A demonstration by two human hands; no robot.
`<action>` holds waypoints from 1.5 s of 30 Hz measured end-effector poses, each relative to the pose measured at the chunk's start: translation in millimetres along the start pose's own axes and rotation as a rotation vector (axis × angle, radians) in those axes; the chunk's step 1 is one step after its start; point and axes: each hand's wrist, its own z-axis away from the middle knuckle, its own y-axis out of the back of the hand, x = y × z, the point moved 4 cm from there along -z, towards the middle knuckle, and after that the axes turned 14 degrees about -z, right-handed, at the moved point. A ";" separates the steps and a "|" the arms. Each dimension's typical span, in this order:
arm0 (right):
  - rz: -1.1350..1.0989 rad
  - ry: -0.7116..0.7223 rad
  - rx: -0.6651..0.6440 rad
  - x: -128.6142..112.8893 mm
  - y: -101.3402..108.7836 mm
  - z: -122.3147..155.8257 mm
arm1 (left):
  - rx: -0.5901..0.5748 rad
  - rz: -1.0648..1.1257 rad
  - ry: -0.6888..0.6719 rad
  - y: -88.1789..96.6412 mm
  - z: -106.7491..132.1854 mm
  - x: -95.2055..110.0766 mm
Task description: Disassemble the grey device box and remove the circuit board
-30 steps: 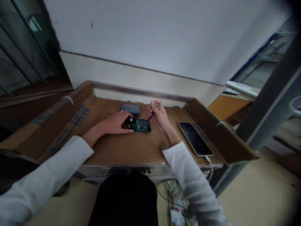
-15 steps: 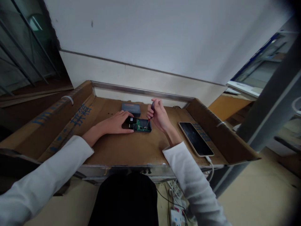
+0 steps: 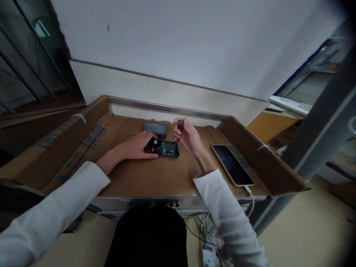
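Observation:
A small open device case with a green circuit board [image 3: 167,148] lies on the brown cardboard surface [image 3: 155,174]. My left hand [image 3: 137,145] rests flat on the case's left end and holds it down. My right hand [image 3: 187,137] grips a small screwdriver [image 3: 177,136] with a dark and red handle, held nearly upright. Its tip touches the right part of the board. A grey lid or box [image 3: 155,128] sits just behind the case.
A black phone [image 3: 232,164] with a white cable lies to the right on the cardboard. Raised cardboard flaps [image 3: 261,159] border the left and right sides. A metal rail and white wall stand behind. Cables and a power strip [image 3: 208,256] lie on the floor below.
My right hand has turned the screwdriver a little and shifted slightly left over the board. My left hand stays on the case.

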 end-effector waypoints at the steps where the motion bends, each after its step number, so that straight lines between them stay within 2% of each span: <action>1: 0.002 0.009 0.027 0.7 0.8 -0.1 | 0.000 -0.003 -0.001 0.1 0.0 0.2; 7: 0.045 0.102 0.048 -2.2 6.3 -0.8 | 0.001 -0.015 0.002 1.2 0.2 1.1; 16: 0.023 0.043 -0.012 -4.1 4.3 -0.3 | 0.005 0.005 0.000 0.1 0.3 -0.3; 23: -0.014 0.047 0.009 -2.7 2.6 -0.8 | -0.001 0.001 0.002 1.3 -0.2 1.0; 29: -0.035 0.104 0.161 -12.5 11.6 0.7 | -0.005 -0.006 0.006 0.8 0.2 0.7; 37: -0.253 0.232 0.226 -20.1 15.9 2.4 | 0.108 -0.045 -0.104 11.1 -1.5 14.4; 45: -0.322 0.214 0.194 -14.0 9.1 3.1 | 0.236 -0.073 -0.203 12.2 -0.8 25.9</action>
